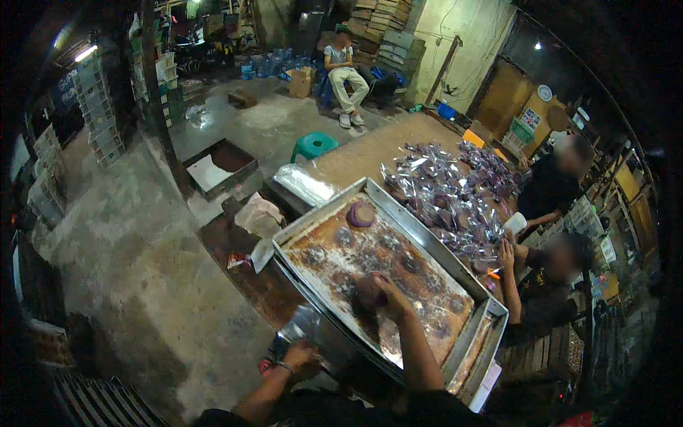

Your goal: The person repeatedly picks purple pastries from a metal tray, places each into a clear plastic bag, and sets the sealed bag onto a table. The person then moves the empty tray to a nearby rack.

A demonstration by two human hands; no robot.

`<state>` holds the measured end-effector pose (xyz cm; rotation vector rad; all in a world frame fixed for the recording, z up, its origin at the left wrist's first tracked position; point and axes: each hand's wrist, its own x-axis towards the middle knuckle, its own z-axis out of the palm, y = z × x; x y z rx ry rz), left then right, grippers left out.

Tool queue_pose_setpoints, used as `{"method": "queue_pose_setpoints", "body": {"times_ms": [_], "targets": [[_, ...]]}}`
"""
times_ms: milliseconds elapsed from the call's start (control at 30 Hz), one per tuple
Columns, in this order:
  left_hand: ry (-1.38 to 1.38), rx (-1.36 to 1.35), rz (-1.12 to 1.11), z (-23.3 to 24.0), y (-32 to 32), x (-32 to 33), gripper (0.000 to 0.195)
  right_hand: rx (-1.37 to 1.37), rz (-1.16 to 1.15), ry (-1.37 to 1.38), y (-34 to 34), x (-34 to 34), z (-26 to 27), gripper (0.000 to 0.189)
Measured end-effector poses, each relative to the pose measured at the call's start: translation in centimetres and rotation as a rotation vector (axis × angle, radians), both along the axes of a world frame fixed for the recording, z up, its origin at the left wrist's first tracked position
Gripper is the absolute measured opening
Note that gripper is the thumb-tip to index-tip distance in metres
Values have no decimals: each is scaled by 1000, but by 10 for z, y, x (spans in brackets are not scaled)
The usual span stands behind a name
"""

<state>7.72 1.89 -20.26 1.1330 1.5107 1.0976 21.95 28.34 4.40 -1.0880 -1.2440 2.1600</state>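
Note:
My right hand (396, 300) grips a dark purple bun (369, 293) just above a metal baking tray (421, 233). White flour and brown stains cover the tray's floor. Another purple bun with a pale top (362, 214) lies in the tray's far corner. My left hand (302, 356), beside the tray's near left edge, has its fingers closed on clear plastic bags (301, 323). How many bags it holds cannot be made out. The tray appears to rest on further trays, whose rims show beneath it.
Beyond the tray, a large heap of plastic-wrapped purple buns (443, 197) covers the table (368, 144). Two people work at its right side. A stack of clear plastic bags (304, 184) and a crumpled cloth (259, 214) lie left. A green stool (315, 145) stands behind; another person sits farther back.

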Motion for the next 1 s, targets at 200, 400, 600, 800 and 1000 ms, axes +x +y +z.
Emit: {"method": "queue_pose_setpoints", "body": {"times_ms": [200, 400, 600, 800, 1000], "targets": [[-637, -431, 454, 123, -26, 6, 22, 336, -91, -300, -74, 163, 8, 65], [-865, -278, 536, 125, -32, 29, 12, 1066, -109, -507, -107, 193, 2, 56], [-726, -273, 640, 129, -15, 52, 12, 1010, 107, -586, -104, 180, 40, 53], [-672, -133, 801, 184, -28, 54, 21, 1110, -376, -91, -147, 157, 81, 56], [-614, -104, 719, 205, -29, 41, 19, 907, -53, -52, -211, 91, 44, 52]]}}
